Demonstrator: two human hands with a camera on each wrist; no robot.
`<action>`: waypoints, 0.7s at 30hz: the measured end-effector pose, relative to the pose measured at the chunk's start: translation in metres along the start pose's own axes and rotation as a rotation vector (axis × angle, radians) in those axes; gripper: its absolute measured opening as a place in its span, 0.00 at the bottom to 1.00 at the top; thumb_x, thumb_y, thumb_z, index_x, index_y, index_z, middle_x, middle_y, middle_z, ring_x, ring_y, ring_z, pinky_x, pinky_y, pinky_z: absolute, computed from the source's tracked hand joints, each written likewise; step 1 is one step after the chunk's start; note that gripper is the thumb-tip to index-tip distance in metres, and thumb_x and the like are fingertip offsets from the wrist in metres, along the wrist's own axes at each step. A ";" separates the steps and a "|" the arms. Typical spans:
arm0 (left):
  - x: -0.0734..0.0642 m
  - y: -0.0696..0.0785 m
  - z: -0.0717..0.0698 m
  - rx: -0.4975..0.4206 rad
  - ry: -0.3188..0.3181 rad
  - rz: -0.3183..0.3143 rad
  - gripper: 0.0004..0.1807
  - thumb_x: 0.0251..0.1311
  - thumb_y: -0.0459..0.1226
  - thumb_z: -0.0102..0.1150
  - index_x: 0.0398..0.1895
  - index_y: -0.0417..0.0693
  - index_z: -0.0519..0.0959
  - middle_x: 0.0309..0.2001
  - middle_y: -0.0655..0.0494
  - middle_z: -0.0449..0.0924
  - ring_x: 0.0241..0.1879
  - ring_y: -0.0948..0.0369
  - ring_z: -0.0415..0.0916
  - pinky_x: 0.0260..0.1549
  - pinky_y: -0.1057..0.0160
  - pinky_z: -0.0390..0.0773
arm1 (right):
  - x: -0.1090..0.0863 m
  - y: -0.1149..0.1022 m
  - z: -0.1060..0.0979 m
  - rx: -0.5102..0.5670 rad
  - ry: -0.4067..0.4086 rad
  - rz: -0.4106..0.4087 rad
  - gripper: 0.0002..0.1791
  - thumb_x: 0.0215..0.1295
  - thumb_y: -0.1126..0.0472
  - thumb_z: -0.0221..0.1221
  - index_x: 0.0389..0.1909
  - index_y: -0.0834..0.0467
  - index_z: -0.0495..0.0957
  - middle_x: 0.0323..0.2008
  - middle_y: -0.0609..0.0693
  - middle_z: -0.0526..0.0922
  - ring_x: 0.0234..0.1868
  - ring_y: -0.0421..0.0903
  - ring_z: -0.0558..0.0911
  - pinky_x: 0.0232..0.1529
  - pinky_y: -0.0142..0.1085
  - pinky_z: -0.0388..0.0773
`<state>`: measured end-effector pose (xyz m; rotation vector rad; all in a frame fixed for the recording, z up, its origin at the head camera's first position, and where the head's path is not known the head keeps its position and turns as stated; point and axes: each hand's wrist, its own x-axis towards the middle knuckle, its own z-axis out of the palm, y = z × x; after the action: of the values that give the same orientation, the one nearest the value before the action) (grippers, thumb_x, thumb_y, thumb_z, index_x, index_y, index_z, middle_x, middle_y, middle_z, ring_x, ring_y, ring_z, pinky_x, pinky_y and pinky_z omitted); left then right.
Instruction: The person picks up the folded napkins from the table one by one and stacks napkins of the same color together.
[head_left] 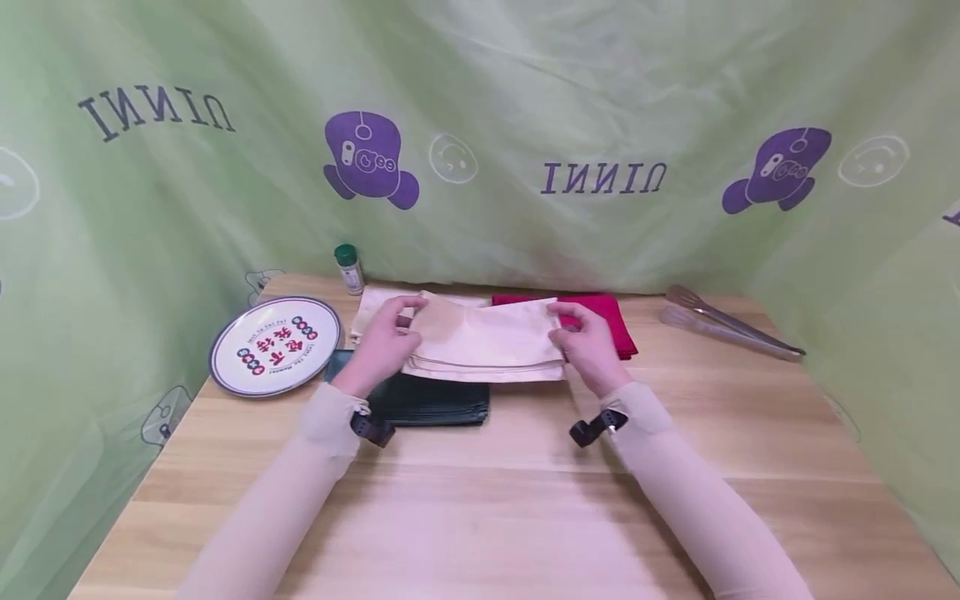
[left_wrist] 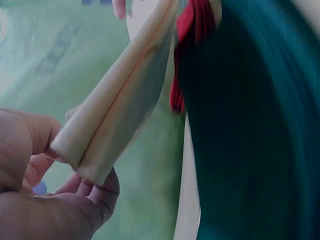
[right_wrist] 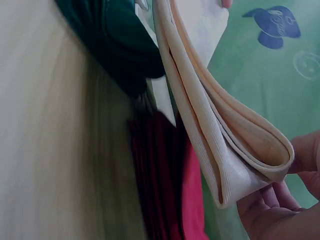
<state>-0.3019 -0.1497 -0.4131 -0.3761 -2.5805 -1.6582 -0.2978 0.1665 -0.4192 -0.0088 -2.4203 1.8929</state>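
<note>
A folded cream cloth napkin (head_left: 495, 333) hangs raised over the table between my two hands. My left hand (head_left: 382, 342) pinches its left end; thumb and fingers grip the folded edge in the left wrist view. At the other end my right hand (head_left: 592, 342) pinches it the same way, its layers (right_wrist: 205, 130) bulging into a loop. Below and to the left lies a stack of dark green cloths (head_left: 435, 402). Behind, partly covered by the held napkin, are a red folded stack (head_left: 603, 315) and more cream cloth (head_left: 378, 298).
A round white plate (head_left: 240, 333) with red lettering is at the left. A small green-capped bottle (head_left: 350, 271) stands by the back edge. Tongs (head_left: 738, 323) lie at the back right. A green printed curtain (head_left: 495, 100) encloses the wooden table (head_left: 480, 517).
</note>
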 end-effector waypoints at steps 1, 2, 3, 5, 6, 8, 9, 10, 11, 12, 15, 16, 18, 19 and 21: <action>0.000 -0.003 -0.005 0.006 0.017 -0.013 0.29 0.53 0.24 0.52 0.62 0.44 0.72 0.60 0.43 0.68 0.46 0.48 0.75 0.33 0.60 0.78 | 0.003 -0.002 0.007 0.002 -0.006 -0.003 0.24 0.59 0.74 0.58 0.57 0.61 0.77 0.37 0.58 0.77 0.31 0.43 0.75 0.29 0.29 0.74; 0.001 -0.005 -0.010 0.020 0.034 -0.025 0.29 0.54 0.24 0.52 0.62 0.44 0.72 0.60 0.43 0.68 0.47 0.48 0.75 0.33 0.60 0.77 | 0.006 -0.004 0.013 0.005 -0.013 -0.004 0.23 0.58 0.74 0.58 0.57 0.61 0.77 0.38 0.58 0.77 0.31 0.43 0.75 0.30 0.29 0.74; 0.002 -0.007 -0.014 0.032 0.048 -0.031 0.28 0.54 0.25 0.52 0.62 0.44 0.72 0.60 0.43 0.68 0.47 0.48 0.74 0.33 0.60 0.77 | 0.009 -0.005 0.019 -0.001 -0.019 -0.005 0.23 0.58 0.74 0.58 0.56 0.61 0.78 0.39 0.58 0.78 0.31 0.43 0.76 0.30 0.29 0.74; 0.006 -0.009 -0.022 0.050 0.066 -0.037 0.27 0.56 0.25 0.52 0.62 0.44 0.72 0.60 0.43 0.69 0.49 0.48 0.74 0.34 0.60 0.76 | 0.014 -0.009 0.028 -0.003 -0.020 -0.001 0.22 0.58 0.74 0.58 0.56 0.61 0.78 0.42 0.58 0.78 0.32 0.45 0.77 0.33 0.30 0.74; 0.008 -0.010 -0.025 0.049 0.073 -0.037 0.27 0.56 0.25 0.52 0.62 0.43 0.72 0.61 0.43 0.69 0.50 0.48 0.73 0.35 0.59 0.76 | 0.017 -0.011 0.033 0.001 -0.018 0.005 0.22 0.58 0.74 0.58 0.55 0.61 0.78 0.43 0.59 0.78 0.33 0.46 0.77 0.33 0.31 0.75; 0.011 -0.013 -0.030 0.065 0.092 -0.042 0.27 0.56 0.25 0.52 0.62 0.43 0.72 0.61 0.43 0.70 0.50 0.48 0.73 0.37 0.58 0.76 | 0.023 -0.013 0.040 -0.001 -0.017 0.020 0.22 0.59 0.74 0.57 0.55 0.61 0.78 0.47 0.59 0.78 0.36 0.48 0.77 0.35 0.32 0.76; 0.012 -0.014 -0.032 0.070 0.097 -0.046 0.27 0.57 0.25 0.52 0.62 0.43 0.71 0.61 0.43 0.70 0.51 0.47 0.73 0.38 0.57 0.76 | 0.026 -0.013 0.044 -0.002 -0.019 0.031 0.22 0.59 0.74 0.57 0.55 0.61 0.78 0.49 0.59 0.77 0.37 0.50 0.77 0.36 0.33 0.76; 0.013 -0.016 -0.034 0.075 0.101 -0.055 0.27 0.57 0.25 0.51 0.62 0.43 0.71 0.62 0.43 0.70 0.52 0.47 0.72 0.40 0.57 0.75 | 0.028 -0.014 0.047 0.003 -0.023 0.046 0.22 0.60 0.74 0.56 0.56 0.61 0.77 0.50 0.59 0.77 0.39 0.51 0.77 0.37 0.34 0.77; 0.014 -0.018 -0.036 0.081 0.109 -0.064 0.27 0.57 0.25 0.51 0.62 0.42 0.71 0.62 0.42 0.70 0.52 0.47 0.72 0.41 0.56 0.74 | 0.030 -0.013 0.051 0.004 -0.030 0.057 0.22 0.60 0.74 0.56 0.56 0.61 0.77 0.51 0.59 0.76 0.41 0.51 0.77 0.38 0.35 0.78; 0.015 -0.020 -0.038 0.088 0.115 -0.075 0.26 0.57 0.25 0.51 0.62 0.42 0.71 0.62 0.42 0.70 0.52 0.47 0.72 0.42 0.56 0.74 | 0.032 -0.012 0.054 -0.004 -0.036 0.066 0.22 0.60 0.74 0.56 0.56 0.61 0.77 0.52 0.59 0.76 0.42 0.52 0.77 0.40 0.36 0.78; 0.018 -0.027 -0.043 0.112 0.133 -0.094 0.26 0.57 0.24 0.50 0.62 0.41 0.71 0.62 0.40 0.70 0.52 0.46 0.72 0.45 0.54 0.73 | 0.039 -0.011 0.064 -0.035 -0.052 0.077 0.23 0.59 0.75 0.54 0.57 0.60 0.77 0.54 0.57 0.76 0.47 0.52 0.76 0.45 0.37 0.77; 0.020 -0.029 -0.044 0.113 0.142 -0.093 0.26 0.57 0.24 0.50 0.61 0.40 0.71 0.62 0.40 0.70 0.52 0.46 0.72 0.46 0.53 0.72 | 0.041 -0.011 0.067 -0.049 -0.056 0.074 0.24 0.58 0.75 0.54 0.57 0.60 0.77 0.54 0.57 0.76 0.48 0.51 0.76 0.46 0.38 0.76; 0.023 -0.032 -0.046 0.120 0.154 -0.084 0.25 0.57 0.24 0.50 0.61 0.39 0.71 0.61 0.38 0.70 0.52 0.45 0.72 0.48 0.51 0.72 | 0.043 -0.012 0.072 -0.083 -0.055 0.059 0.25 0.57 0.75 0.54 0.57 0.59 0.77 0.54 0.56 0.76 0.49 0.51 0.74 0.48 0.38 0.74; 0.025 -0.033 -0.047 0.122 0.158 -0.077 0.25 0.56 0.24 0.50 0.60 0.38 0.71 0.60 0.37 0.69 0.53 0.45 0.71 0.50 0.50 0.72 | 0.044 -0.012 0.073 -0.096 -0.056 0.053 0.25 0.57 0.75 0.53 0.57 0.59 0.77 0.54 0.56 0.76 0.49 0.51 0.74 0.48 0.38 0.73; 0.028 -0.033 -0.049 0.128 0.160 -0.071 0.25 0.57 0.24 0.50 0.60 0.37 0.71 0.59 0.36 0.68 0.55 0.43 0.71 0.52 0.48 0.73 | 0.045 -0.014 0.074 -0.122 -0.060 0.037 0.26 0.56 0.75 0.52 0.57 0.60 0.77 0.54 0.55 0.76 0.49 0.50 0.74 0.49 0.38 0.73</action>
<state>-0.3414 -0.2016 -0.4170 -0.1403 -2.5904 -1.4664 -0.3462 0.0936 -0.4210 -0.0031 -2.5897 1.7816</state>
